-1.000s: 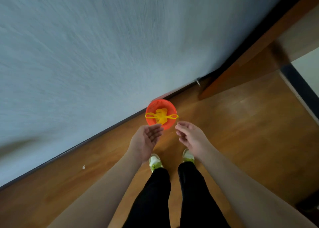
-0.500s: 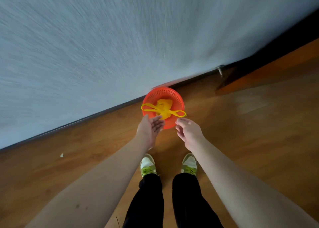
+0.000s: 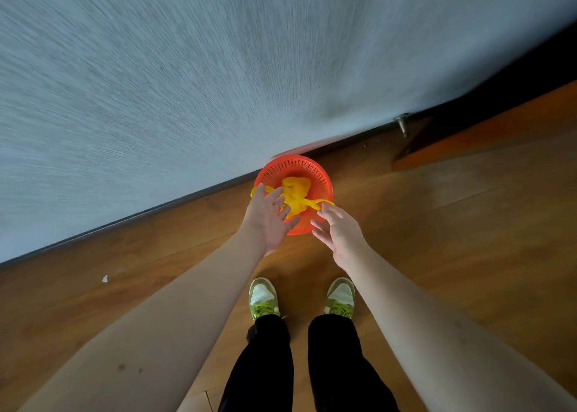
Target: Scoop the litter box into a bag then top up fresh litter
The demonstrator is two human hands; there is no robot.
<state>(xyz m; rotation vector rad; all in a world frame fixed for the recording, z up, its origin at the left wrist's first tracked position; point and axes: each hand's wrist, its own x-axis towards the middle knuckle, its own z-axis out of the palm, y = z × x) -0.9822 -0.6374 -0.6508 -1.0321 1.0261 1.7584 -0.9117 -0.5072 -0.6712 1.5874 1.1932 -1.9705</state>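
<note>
Now both hands have closed in on the orange mesh basket (image 3: 293,193) on the wooden floor (image 3: 437,240), which sat further ahead of them a second ago. The left hand (image 3: 267,221), fingers spread and holding nothing, overlaps the basket's near rim; the right hand (image 3: 338,232), also spread, has its fingertips at one handle of the yellow plastic bag (image 3: 295,194) bunched inside. Fetching the bag looks imminent; no litter box is in view. The basket stands against the grey wall (image 3: 218,68), so approach is only from the near side, with bare floor left and right.
</note>
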